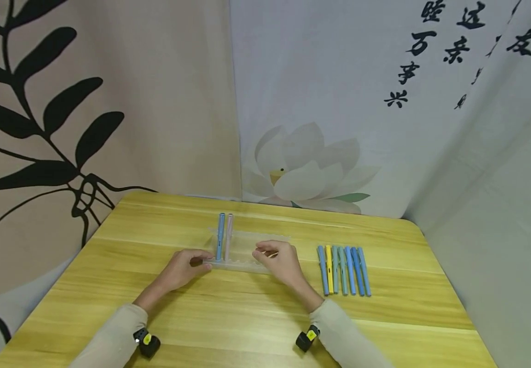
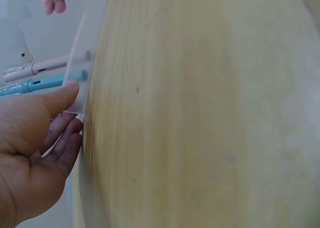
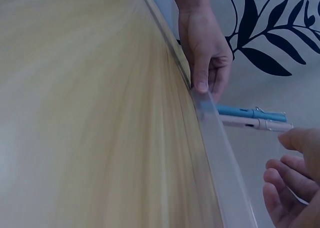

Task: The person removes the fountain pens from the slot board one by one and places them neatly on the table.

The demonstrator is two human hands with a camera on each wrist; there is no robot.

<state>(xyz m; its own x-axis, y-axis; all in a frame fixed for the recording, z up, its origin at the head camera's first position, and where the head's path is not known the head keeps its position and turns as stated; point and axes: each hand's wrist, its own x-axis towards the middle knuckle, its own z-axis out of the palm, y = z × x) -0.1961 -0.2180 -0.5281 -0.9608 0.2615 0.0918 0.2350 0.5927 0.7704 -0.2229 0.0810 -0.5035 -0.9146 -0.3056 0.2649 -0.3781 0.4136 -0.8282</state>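
A clear plastic pen stand (image 1: 247,265) sits near the middle of the table. In it stand a blue pen (image 1: 220,237) and a pale pink pen (image 1: 228,237), upright side by side at its left end. My left hand (image 1: 186,268) pinches the stand's left front corner; in the left wrist view the thumb (image 2: 69,90) lies on the clear plastic with the fingers beneath. Over the stand's right part hovers my right hand (image 1: 281,260), its fingers loosely bent. The right wrist view shows thumb and fingers (image 3: 285,183) apart, with no pen between them.
To the right lies a row of several pens, with a yellow pen (image 1: 329,268) among blue and green ones such as the rightmost blue pen (image 1: 364,271). The wooden table (image 1: 219,317) ends at a printed curtain (image 1: 178,102) behind and on both sides.
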